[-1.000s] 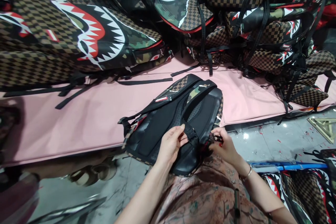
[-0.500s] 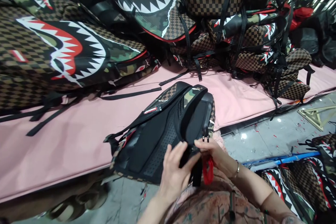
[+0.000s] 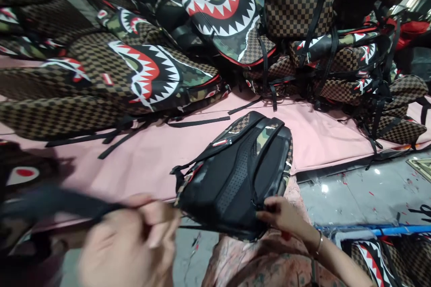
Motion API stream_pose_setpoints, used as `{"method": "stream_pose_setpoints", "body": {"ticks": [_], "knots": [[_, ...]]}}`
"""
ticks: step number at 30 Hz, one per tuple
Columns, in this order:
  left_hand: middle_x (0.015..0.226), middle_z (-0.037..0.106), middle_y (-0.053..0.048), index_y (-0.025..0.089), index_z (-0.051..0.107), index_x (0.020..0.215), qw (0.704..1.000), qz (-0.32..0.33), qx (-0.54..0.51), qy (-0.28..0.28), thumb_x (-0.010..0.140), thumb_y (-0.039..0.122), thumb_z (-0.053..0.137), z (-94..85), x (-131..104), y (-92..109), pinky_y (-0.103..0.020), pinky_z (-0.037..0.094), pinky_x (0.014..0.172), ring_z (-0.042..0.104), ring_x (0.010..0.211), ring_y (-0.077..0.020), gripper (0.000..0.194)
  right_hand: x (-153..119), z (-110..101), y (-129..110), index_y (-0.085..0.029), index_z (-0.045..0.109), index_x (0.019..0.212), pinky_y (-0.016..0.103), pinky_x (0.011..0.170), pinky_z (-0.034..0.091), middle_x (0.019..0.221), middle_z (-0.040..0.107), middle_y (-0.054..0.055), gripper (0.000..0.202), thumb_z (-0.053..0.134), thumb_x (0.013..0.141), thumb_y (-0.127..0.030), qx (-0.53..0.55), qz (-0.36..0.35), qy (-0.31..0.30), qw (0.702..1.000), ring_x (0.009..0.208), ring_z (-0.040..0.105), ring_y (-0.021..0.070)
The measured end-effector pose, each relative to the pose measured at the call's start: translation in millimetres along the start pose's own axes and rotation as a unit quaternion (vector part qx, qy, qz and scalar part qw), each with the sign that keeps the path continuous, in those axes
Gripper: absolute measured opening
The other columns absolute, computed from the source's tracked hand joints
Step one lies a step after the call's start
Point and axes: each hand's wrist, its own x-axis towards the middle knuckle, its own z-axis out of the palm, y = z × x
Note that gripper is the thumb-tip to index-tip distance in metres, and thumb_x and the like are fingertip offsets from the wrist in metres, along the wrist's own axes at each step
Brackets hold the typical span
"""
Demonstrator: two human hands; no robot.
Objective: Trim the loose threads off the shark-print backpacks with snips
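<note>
A backpack lies back side up at the pink table's front edge, its black padded back and shoulder straps showing. My right hand, with a bracelet at its wrist, pinches a black strap at the backpack's lower right corner. At the lower left, close to the camera and blurred, my left hand is closed around a black strap. That strap runs left towards a dark bag with a red and white eye patch, cut off by the frame edge.
Checkered backpacks with shark-mouth prints are piled along the back of the pink table, some straps hanging onto it. More bags sit at lower right beside a blue rail. Scraps litter the grey floor.
My left hand has left the backpack and moved left, and now grips a strap of a dark bag that has come into view. My right hand stays at the backpack's corner. The view has shifted left.
</note>
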Motion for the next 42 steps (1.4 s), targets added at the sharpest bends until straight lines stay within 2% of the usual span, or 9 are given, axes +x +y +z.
{"method": "stream_pose_setpoints", "body": {"ticks": [3,8,19,28,31,35,38,40,42], "knots": [[0.046,0.050,0.007,0.018,0.058,0.076,0.992,-0.082,0.018,-0.095,0.067,0.039,0.067,22.2,-6.0,-23.8,-0.016,0.023,0.032,0.028,0.029,-0.0016,0.025,-10.8,-9.6,-5.0,-0.018,0.056,0.070,0.021,0.051,0.029,0.061,0.052,-0.005,0.011,0.063,0.072,-0.025,-0.115,-0.051,-0.016,0.992,0.057,0.047,0.0105],[0.061,0.063,0.000,0.014,0.064,0.083,0.975,-0.123,0.075,-0.169,0.068,0.037,0.067,34.8,-16.4,-60.8,-0.018,0.034,0.041,0.042,0.036,-0.0039,0.027,-8.3,-18.9,-33.7,-0.020,0.054,0.094,0.024,0.063,0.039,0.081,0.058,0.001,0.012,0.048,0.085,-0.025,-0.130,-0.175,0.107,0.970,0.072,0.053,0.0137],[0.040,0.047,0.004,0.014,0.061,0.061,0.961,-0.116,0.150,-0.200,0.070,0.038,0.063,36.0,-22.1,-60.4,-0.016,0.023,0.036,0.033,0.032,-0.0030,0.025,16.6,-2.1,-49.6,-0.019,0.056,0.084,0.026,0.061,0.039,0.075,0.058,0.004,0.013,0.047,0.086,-0.028,-0.214,-0.272,0.129,0.929,0.067,0.054,0.0156],[0.043,0.048,0.003,0.013,0.059,0.060,0.964,-0.119,0.131,-0.198,0.069,0.039,0.064,42.5,-21.3,-60.4,-0.016,0.023,0.035,0.033,0.032,-0.0028,0.028,17.1,-8.7,-43.2,-0.019,0.057,0.086,0.026,0.060,0.041,0.075,0.059,0.004,0.013,0.048,0.085,-0.028,-0.200,-0.267,0.135,0.933,0.067,0.055,0.0152],[0.047,0.050,0.004,0.014,0.059,0.068,0.965,-0.160,0.057,-0.201,0.068,0.038,0.066,40.5,-19.7,-59.2,-0.014,0.020,0.031,0.029,0.030,-0.0006,0.025,18.8,-8.0,-41.7,-0.019,0.057,0.081,0.026,0.062,0.042,0.074,0.059,0.003,0.012,0.049,0.084,-0.027,-0.156,-0.272,0.131,0.940,0.068,0.055,0.0150],[0.040,0.034,0.011,0.016,0.055,0.068,0.896,-0.302,-0.144,-0.292,0.067,0.037,0.068,33.8,-13.1,-65.5,-0.012,0.013,0.025,0.012,0.024,0.0022,0.025,28.2,-2.0,-39.9,-0.021,0.055,0.093,0.024,0.059,0.042,0.075,0.057,0.001,0.020,0.053,0.079,-0.034,0.060,-0.201,0.139,0.968,0.067,0.054,0.0138],[0.038,0.031,0.011,0.016,0.055,0.065,0.835,-0.374,-0.191,-0.356,0.062,0.038,0.072,33.9,-12.5,-73.1,-0.012,0.011,0.021,0.009,0.021,0.0025,0.028,39.9,5.9,-42.8,-0.018,0.056,0.091,0.022,0.048,0.036,0.061,0.050,-0.003,0.032,0.058,0.072,-0.043,0.168,-0.118,0.043,0.978,0.052,0.047,0.0106],[0.044,0.045,0.008,0.017,0.060,0.076,0.858,-0.363,-0.160,-0.327,0.064,0.040,0.071,35.6,-15.7,-75.4,-0.012,0.019,0.022,0.021,0.021,0.0012,0.029,47.2,11.2,-46.6,-0.016,0.055,0.076,0.021,0.045,0.033,0.053,0.045,-0.005,0.029,0.061,0.070,-0.044,0.188,-0.067,0.020,0.980,0.046,0.041,0.0084],[0.060,0.060,0.001,0.017,0.062,0.088,0.920,-0.290,-0.099,-0.244,0.063,0.040,0.072,35.8,-19.3,-74.6,-0.015,0.036,0.030,0.045,0.032,-0.0043,0.036,53.1,15.6,-50.2,-0.017,0.051,0.066,0.021,0.043,0.032,0.050,0.042,-0.006,0.030,0.061,0.070,-0.045,0.190,-0.044,0.045,0.980,0.045,0.039,0.0074]]}}
